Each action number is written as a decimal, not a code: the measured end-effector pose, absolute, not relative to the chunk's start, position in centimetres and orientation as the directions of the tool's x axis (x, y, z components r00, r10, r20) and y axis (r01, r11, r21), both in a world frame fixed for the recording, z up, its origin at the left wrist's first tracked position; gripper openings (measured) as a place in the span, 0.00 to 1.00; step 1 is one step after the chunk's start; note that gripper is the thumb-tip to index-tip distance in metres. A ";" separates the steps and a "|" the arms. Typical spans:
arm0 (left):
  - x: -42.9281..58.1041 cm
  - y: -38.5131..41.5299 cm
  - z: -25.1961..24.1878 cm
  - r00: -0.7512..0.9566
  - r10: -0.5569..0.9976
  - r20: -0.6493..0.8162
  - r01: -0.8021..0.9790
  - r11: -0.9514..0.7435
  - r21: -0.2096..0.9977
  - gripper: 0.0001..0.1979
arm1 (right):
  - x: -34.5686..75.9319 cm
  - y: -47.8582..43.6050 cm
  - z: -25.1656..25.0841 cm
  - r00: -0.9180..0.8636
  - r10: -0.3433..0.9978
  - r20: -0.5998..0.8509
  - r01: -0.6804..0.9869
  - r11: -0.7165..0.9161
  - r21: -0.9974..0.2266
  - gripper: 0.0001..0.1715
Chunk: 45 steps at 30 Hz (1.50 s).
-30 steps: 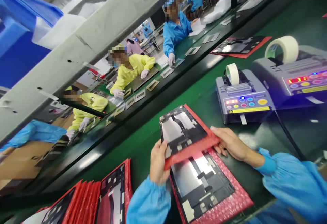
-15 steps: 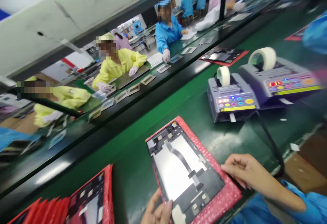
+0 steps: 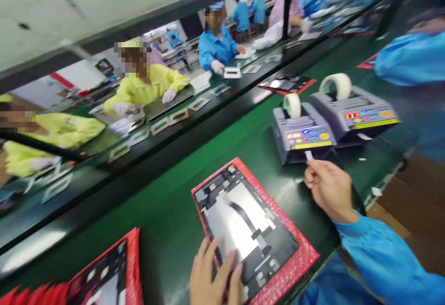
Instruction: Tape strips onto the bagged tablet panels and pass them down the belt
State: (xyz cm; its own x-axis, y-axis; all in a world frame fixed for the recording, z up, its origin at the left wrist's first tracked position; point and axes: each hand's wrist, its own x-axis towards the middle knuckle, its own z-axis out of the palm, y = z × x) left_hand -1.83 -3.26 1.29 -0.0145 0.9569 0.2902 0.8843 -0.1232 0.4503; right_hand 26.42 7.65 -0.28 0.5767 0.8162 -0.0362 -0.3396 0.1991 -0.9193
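A dark tablet panel [image 3: 239, 217] with a silver middle and a black ribbon cable lies on a red bubble-wrap sheet [image 3: 306, 261] on the green bench. Spread over the panel's near left edge are the fingers of my left hand [image 3: 213, 272], resting without a grip. My right hand [image 3: 330, 187] pinches a short white strip of tape [image 3: 308, 155] at the front slot of the smaller grey tape dispenser [image 3: 302, 131]. A white roll of tape [image 3: 292, 104] sits on top of that dispenser.
Beside it stands a larger tape dispenser [image 3: 351, 110] with a lit display. More panels on red wrap [image 3: 134, 268] lie at lower left. Another panel [image 3: 285, 83] rests farther along the bench. Across a dark rail, co-workers handle small frames [image 3: 179, 117].
My right hand has left the red wrap's edge and moved up to the tape at the dispenser. My left hand has loosened from the panel's edge and spread its fingers over it.
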 end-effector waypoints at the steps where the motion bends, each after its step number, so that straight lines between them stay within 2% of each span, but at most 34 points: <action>1: -0.9 -3.1 1.7 0.096 0.956 0.278 0.910 -0.197 0.365 0.13 | 26.1 7.2 -0.1 0.556 0.831 0.013 -0.266 0.192 -0.945 0.08; 4: 1.5 -1.6 2.7 0.206 0.970 0.130 0.950 -0.230 0.210 0.21 | 25.2 6.6 0.9 0.302 0.949 0.090 -0.055 0.111 -0.992 0.09; 6: 2.1 -0.1 3.0 0.175 0.982 0.074 0.968 -0.185 0.171 0.24 | 24.0 7.2 2.1 0.047 0.996 0.075 0.043 0.073 -0.996 0.12; 8: 2.1 1.3 3.0 0.128 0.989 0.079 0.978 -0.139 0.153 0.23 | 22.2 8.6 3.3 -0.203 0.978 0.037 0.123 0.063 -0.990 0.14; 12: 1.8 2.9 2.8 0.076 0.988 0.133 0.987 -0.094 0.132 0.21 | 18.0 13.0 4.4 -0.627 0.767 -0.133 0.266 0.051 -0.963 0.14; 16: 1.8 3.2 2.7 0.079 0.985 0.151 0.990 -0.095 0.100 0.21 | 15.3 16.7 3.6 -0.748 0.567 -0.345 0.421 0.004 -0.907 0.11; 21: 1.9 3.1 2.8 0.107 0.981 0.164 0.991 -0.117 0.058 0.22 | 14.3 17.9 3.2 -0.746 0.482 -0.459 0.545 0.047 -0.837 0.08; 24: 1.8 3.3 2.8 0.143 0.978 0.154 0.988 -0.150 0.033 0.22 | 13.8 17.3 3.5 -0.718 0.521 -0.462 0.596 0.116 -0.795 0.09; 27: 1.6 3.3 2.7 0.201 0.971 0.131 0.978 -0.206 0.022 0.23 | 13.3 16.7 3.8 -0.623 0.618 -0.479 0.702 0.173 -0.690 0.10; 29: 1.5 3.4 2.5 0.226 0.967 0.119 0.973 -0.230 0.019 0.23 | 13.5 16.5 3.7 -0.543 0.733 -0.411 0.758 0.216 -0.616 0.11; 31: 1.3 3.4 2.5 0.238 0.965 0.115 0.970 -0.241 0.016 0.23 | 14.0 16.6 3.2 -0.493 0.836 -0.243 0.755 0.272 -0.597 0.14; 33: 1.3 3.6 2.5 0.254 0.961 0.112 0.966 -0.257 0.015 0.22 | 14.7 16.5 2.3 -0.465 0.880 -0.103 0.675 0.277 -0.684 0.16; 37: 1.5 4.5 2.8 0.347 0.935 0.075 0.936 -0.350 0.032 0.22 | 16.5 14.8 1.0 -0.346 0.937 -0.036 0.282 0.067 -0.957 0.16; 40: 1.4 4.9 2.8 0.395 0.917 0.051 0.915 -0.398 0.067 0.23 | 19.6 12.0 1.5 -0.214 0.977 -0.014 0.078 0.003 -0.997 0.16; 42: 1.1 5.0 2.3 0.395 0.917 0.051 0.913 -0.399 0.092 0.24 | 23.1 9.9 2.5 -0.084 0.996 0.007 0.075 0.013 -0.997 0.17; 45: 0.4 5.2 1.3 0.393 0.917 0.066 0.909 -0.398 0.123 0.24 | 29.0 7.5 3.7 0.258 0.964 0.063 0.193 0.012 -0.981 0.17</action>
